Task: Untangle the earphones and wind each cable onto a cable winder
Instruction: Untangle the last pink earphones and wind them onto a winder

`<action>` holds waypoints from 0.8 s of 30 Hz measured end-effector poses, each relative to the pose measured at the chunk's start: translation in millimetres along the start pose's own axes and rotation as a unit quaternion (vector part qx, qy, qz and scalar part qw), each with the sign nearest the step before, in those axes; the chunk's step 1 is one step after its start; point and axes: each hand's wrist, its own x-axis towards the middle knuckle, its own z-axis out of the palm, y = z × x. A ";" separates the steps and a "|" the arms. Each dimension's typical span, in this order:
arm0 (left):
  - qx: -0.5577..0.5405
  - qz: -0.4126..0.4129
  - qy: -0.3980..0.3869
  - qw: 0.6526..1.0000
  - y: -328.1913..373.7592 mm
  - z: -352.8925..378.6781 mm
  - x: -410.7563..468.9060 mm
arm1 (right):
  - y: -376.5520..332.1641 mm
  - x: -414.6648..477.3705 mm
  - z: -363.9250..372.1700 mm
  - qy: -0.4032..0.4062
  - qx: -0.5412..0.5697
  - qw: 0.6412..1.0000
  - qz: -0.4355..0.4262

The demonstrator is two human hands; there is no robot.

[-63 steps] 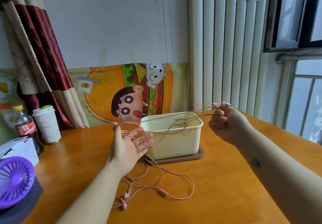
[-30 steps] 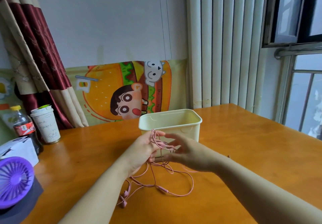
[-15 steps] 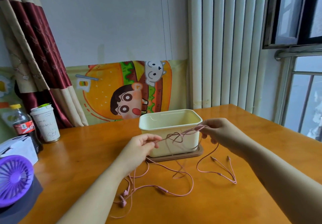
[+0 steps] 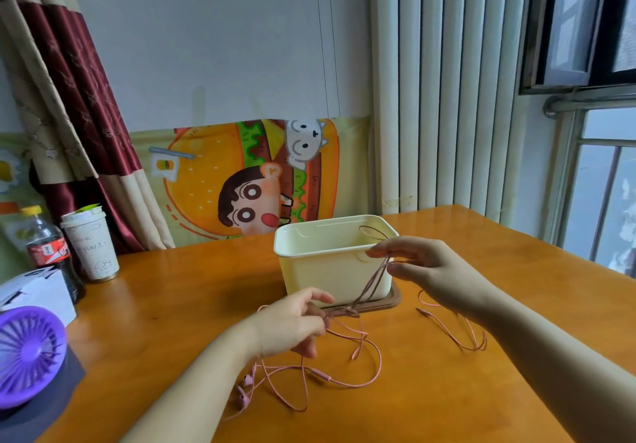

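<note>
Pink earphone cables [image 4: 370, 282] run taut between my two hands in front of a cream plastic box. My left hand [image 4: 292, 324] pinches a knotted bunch of the cable low over the table. My right hand [image 4: 426, 265] holds several strands higher, by the box's right corner, with a loop sticking up above its fingers. The rest of the cable lies loose on the table; the pink earbuds [image 4: 245, 387] rest near my left forearm. Another thin pink loop with plug ends [image 4: 457, 334] lies under my right forearm. No cable winder is in view.
The cream box [image 4: 320, 270] stands on a brown lid on the orange wooden table [image 4: 172, 305]. At the left stand a cola bottle [image 4: 46, 253], a paper cup [image 4: 91, 243], a white box [image 4: 32, 296] and a purple fan [image 4: 25, 356]. A window is at the right.
My left hand has dropped lower toward the table with the knot. My right hand has lifted its strands a little, so the cable now slants steeply between them. The loose loops have shifted.
</note>
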 end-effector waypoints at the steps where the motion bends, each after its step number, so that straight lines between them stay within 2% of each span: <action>1: 0.017 0.001 -0.004 1.000 4.4 2.8 -1.4 | -1.3 -0.8 1.4 -0.002 0.008 1.000 0.000; 4: 0.008 0.006 -0.041 0.999 15.5 7.4 -5.6 | -6.1 -2.9 4.8 -0.001 0.030 1.000 0.001; 8: -0.099 0.026 -0.150 0.983 26.4 12.0 -13.2 | -11.2 -4.8 8.0 0.002 0.038 0.999 -0.004; 12: -0.202 0.056 -0.173 0.963 28.1 11.0 -16.5 | -9.3 -7.5 9.1 0.018 0.045 0.999 -0.001; 17: -0.242 0.066 -0.191 0.949 24.5 4.5 -16.1 | -5.8 -7.0 13.7 0.054 -0.010 0.998 -0.016; 20: -0.222 0.054 -0.136 0.964 27.7 6.9 -17.3 | -3.2 -5.5 17.8 0.084 -0.050 0.995 -0.015; 24: -0.104 0.056 0.011 0.993 30.9 20.1 -12.3 | 1.2 -3.8 22.8 0.128 -0.100 0.987 -0.002</action>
